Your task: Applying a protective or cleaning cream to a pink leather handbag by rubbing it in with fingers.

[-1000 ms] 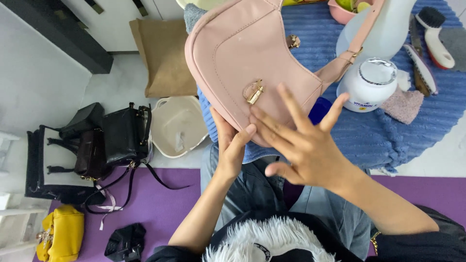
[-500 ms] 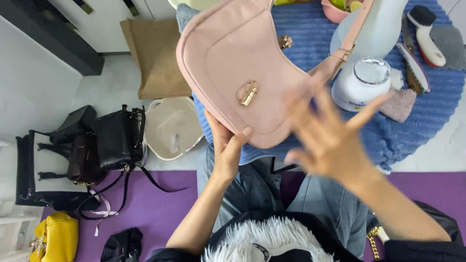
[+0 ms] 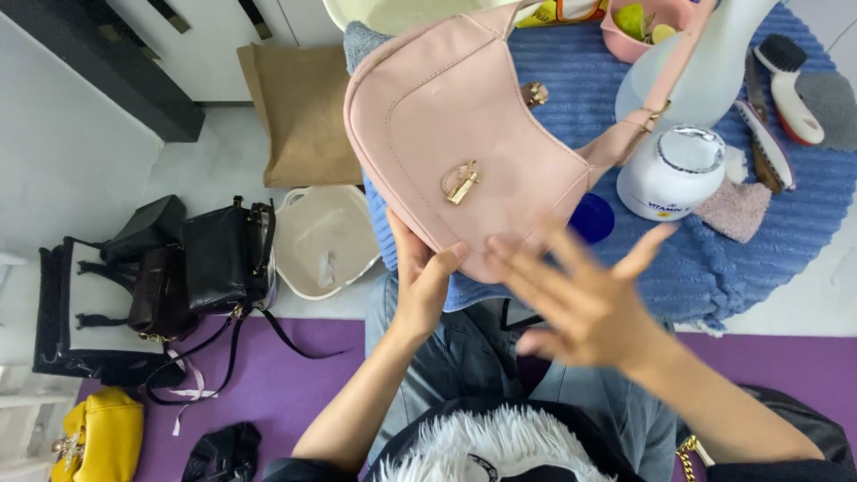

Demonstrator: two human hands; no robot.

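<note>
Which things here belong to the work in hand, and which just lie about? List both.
In hand: pink handbag, held up by left hand; right hand open beside it.

Lying about: black bags, yellow bag, brown paper bag, white jar, brush.

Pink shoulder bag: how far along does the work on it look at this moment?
Done: cannot tell; the pink shoulder bag looks clean on the shown side. In hand: the left hand holds it up by its lower edge, while the right hand is open and blurred beside it, gripping nothing. Left: black bags and a yellow bag lie on the floor.
</note>
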